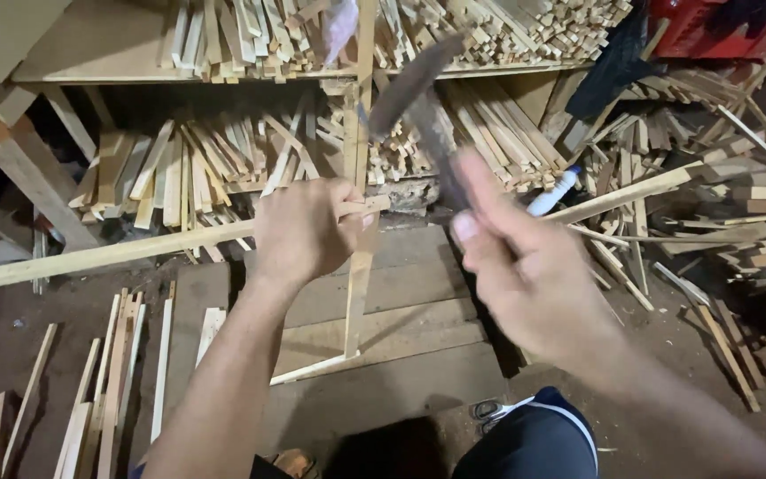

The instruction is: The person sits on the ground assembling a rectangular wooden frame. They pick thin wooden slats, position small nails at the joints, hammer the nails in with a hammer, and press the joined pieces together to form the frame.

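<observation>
Left hand (301, 232) closed around the joint of a slat frame (358, 293), which stands upright on the plank bench (401, 355). Right hand (525, 275) grips a hammer (414, 98), raised and motion-blurred above the frame. Slat stacks (223, 168) fill the shelves behind.

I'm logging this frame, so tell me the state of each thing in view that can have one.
Left hand: closed around the wooden slat frame.
Right hand: grip shut on the hammer.
Hammer: raised, motion-blurred.
Wooden slat frame: upright, crossing a long slat.
Shelf slats: stacked loosely.
Floor offcuts: scattered.
</observation>
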